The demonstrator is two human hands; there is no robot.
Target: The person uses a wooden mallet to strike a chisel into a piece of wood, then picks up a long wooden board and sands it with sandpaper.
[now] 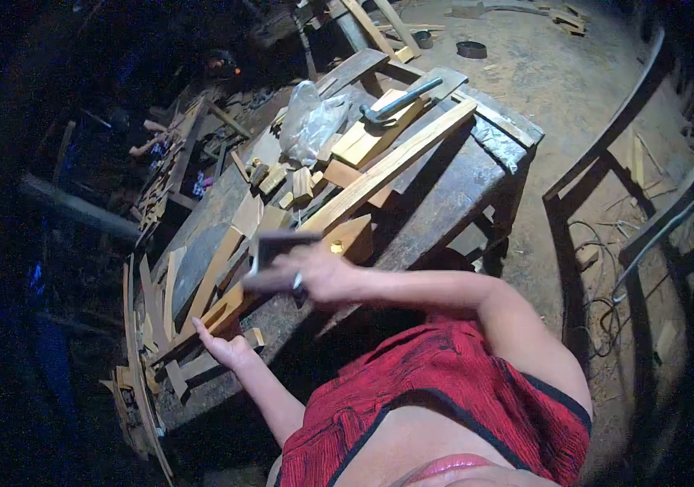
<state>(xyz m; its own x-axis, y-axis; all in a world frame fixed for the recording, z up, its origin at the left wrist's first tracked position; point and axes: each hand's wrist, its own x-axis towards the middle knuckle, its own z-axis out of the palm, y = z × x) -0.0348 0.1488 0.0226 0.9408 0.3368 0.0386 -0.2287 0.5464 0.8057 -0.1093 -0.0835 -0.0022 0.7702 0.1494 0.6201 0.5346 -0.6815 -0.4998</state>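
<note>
Across the wooden workbench point(444, 203) lies a long pale wooden beam point(396, 166). My right hand point(318, 272) is closed round a dark tool point(270, 282) with two parallel bars, blurred by motion, above a wooden piece point(353, 237) with a small yellow spot on it. Lower left, my left hand point(229, 349) rests palm up with its fingers stretched out, against the near end of a slotted wooden piece point(224, 312). A hammer point(401, 103) lies on a thick wood block point(375, 134) farther up the bench.
Small wood offcuts point(302, 185) and a clear plastic bag point(310, 122) lie on the bench. Long strips point(140, 365) stand at its left end. On the floor are a dark round container point(471, 50), a metal frame point(599, 154) and a cable point(607, 304).
</note>
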